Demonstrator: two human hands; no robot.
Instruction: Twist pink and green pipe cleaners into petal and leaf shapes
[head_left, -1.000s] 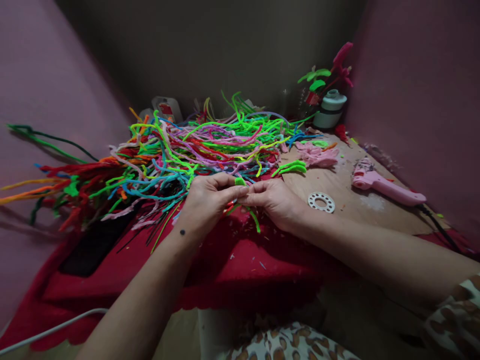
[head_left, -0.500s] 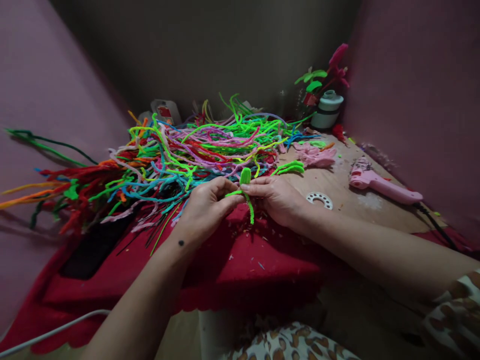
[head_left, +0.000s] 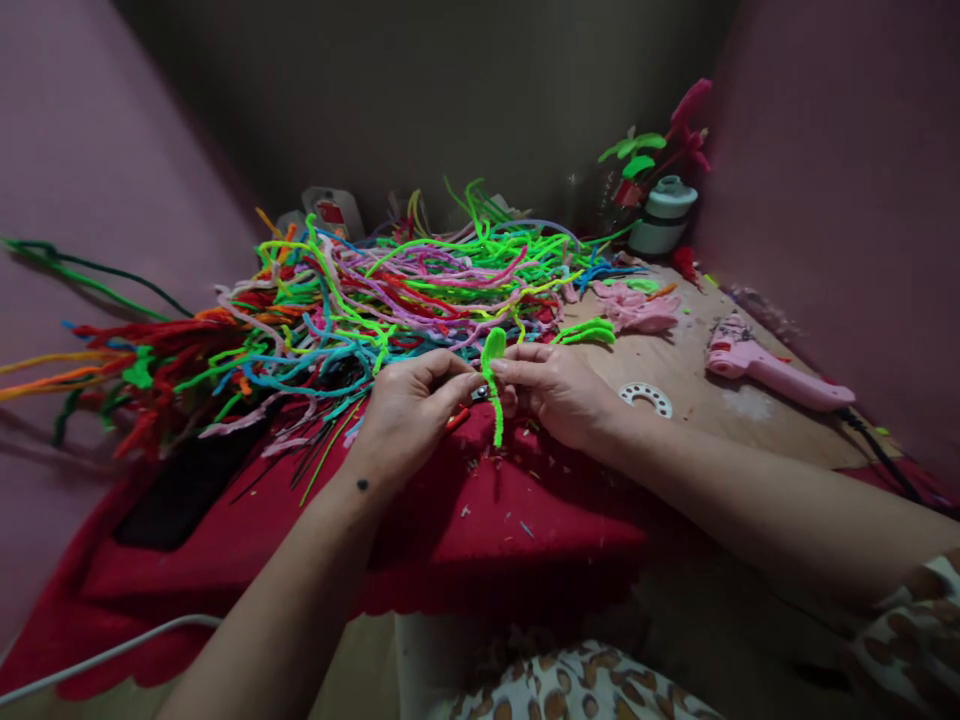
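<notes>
A bright green pipe cleaner (head_left: 495,400) is bent into a leaf-like loop on top, with one tail hanging straight down. My right hand (head_left: 559,390) pinches it below the loop between thumb and index finger. From the other side, my left hand (head_left: 416,405) closes thumb and fingertips at the same spot, partly hiding what they grip. Just under my left fingertips shows a small tool with a red handle (head_left: 457,420) and a metal end; most of it is covered. More green pieces (head_left: 586,331) lie beyond my right hand.
A heap of multicoloured pipe cleaners (head_left: 420,280) spreads across the back and left. A dark phone (head_left: 176,495) lies on the red cloth (head_left: 525,540). Rightward are a white ring with holes (head_left: 646,399), a pink glue gun (head_left: 780,370) with its cord, and a lidded container (head_left: 664,215).
The side tail that stuck out leftward over my left fingers no longer shows. The green loop has turned slightly, and the red-handled tool has come into sight beneath my hands.
</notes>
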